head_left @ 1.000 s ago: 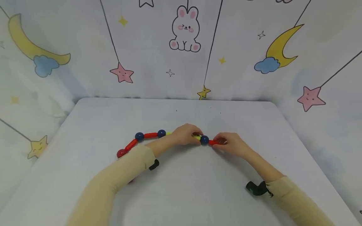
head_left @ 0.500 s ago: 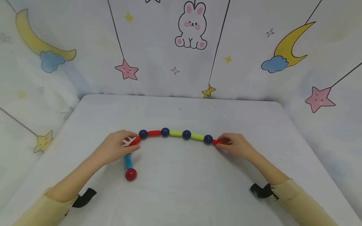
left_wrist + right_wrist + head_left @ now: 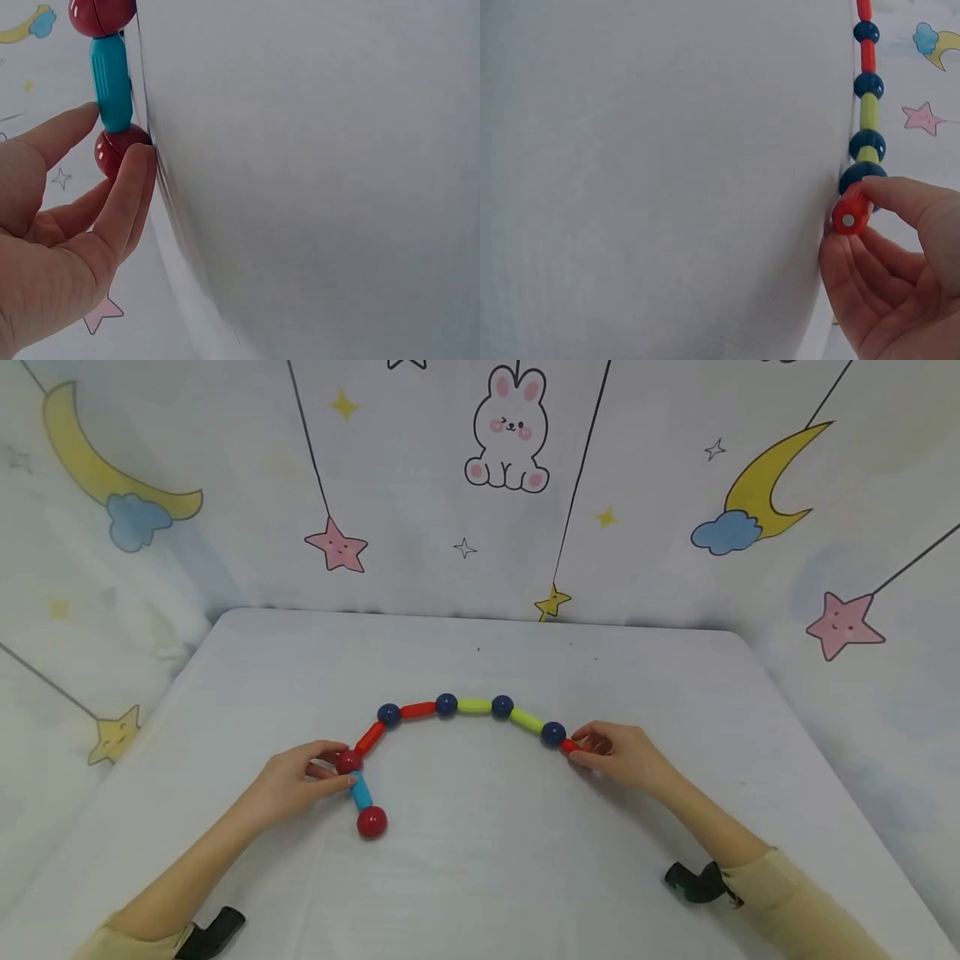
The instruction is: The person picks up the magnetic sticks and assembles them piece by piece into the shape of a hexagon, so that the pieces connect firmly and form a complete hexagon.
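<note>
Currently, along the chain (image 3: 474, 705): left hand (image 3: 296, 779) pinching inner red ball (image 3: 348, 761), right hand (image 3: 624, 756) pinching end red rod (image 3: 852, 205). We should bend it gently.

A second ago my left grip (image 3: 298, 778) was over the lime rods (image 3: 475, 706), then at the left red rod (image 3: 371, 738); now it's at the upper red ball (image 3: 349, 762) — no longer hidden behind my hand — and the top of the blue rod (image 3: 362, 792). The chain (image 3: 447, 704) bows more sharply — its middle navy balls (image 3: 502, 707) sit farther from me, and the lower red ball (image 3: 372, 822) has shifted rightward.
</note>
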A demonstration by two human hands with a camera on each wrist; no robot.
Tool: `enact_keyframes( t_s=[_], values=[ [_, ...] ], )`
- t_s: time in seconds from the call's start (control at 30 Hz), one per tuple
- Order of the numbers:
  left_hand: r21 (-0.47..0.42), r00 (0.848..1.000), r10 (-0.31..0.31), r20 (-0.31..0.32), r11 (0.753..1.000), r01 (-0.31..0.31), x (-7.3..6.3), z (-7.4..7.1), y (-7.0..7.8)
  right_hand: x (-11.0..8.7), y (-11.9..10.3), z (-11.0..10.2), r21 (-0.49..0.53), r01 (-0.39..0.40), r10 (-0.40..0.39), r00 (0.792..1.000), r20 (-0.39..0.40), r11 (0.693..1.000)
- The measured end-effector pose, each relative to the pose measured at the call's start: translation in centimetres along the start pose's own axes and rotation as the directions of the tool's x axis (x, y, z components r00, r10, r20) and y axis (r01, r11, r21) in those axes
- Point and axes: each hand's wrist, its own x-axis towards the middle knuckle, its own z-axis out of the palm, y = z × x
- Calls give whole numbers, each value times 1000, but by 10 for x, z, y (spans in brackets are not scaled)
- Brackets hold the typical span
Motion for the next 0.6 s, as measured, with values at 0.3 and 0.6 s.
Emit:
enact_keyframes(
  t_s=[0.3, 0.6],
  values=[
    [-6, 997, 76, 2, 997, -76, 5, 17, 12, -11, -14, 11, 134, -40, 29, 996, 79, 990],
    [195, 859, 495, 130, 837, -511, 0, 23, 26, 1, -13, 4, -333, 443, -429, 895, 119, 832]
  ],
)
